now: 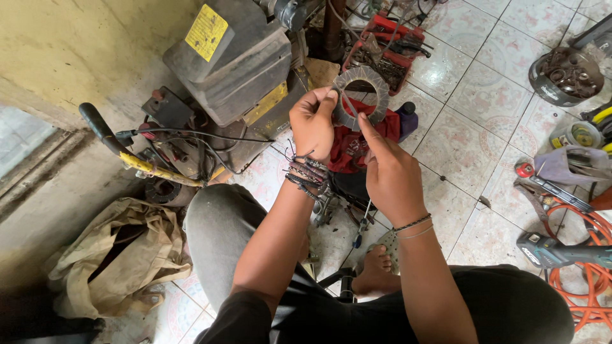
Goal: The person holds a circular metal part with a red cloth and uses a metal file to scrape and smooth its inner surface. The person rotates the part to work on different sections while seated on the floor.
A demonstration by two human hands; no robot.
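A grey, ring-shaped friction plate (366, 79) with a segmented face is held up in front of me. My left hand (313, 121) grips its left edge, fingers curled around the rim. My right hand (389, 169) touches the ring's lower inner edge with the index finger extended and the thumb beside it. Below the ring lies a red cloth (352, 145) on the tiled floor. Several cord bracelets wrap my left wrist and thin bands my right wrist. My bare foot (376, 267) rests on the floor between my knees.
A dark engine block (233, 60) with a yellow label and a handlebar (121, 150) stand at the left. A red tool tray (389, 48) sits behind the ring. A tan bag (118, 255), a round metal part (566, 76), an orange hose (590, 274) and a power tool (554, 250) lie around.
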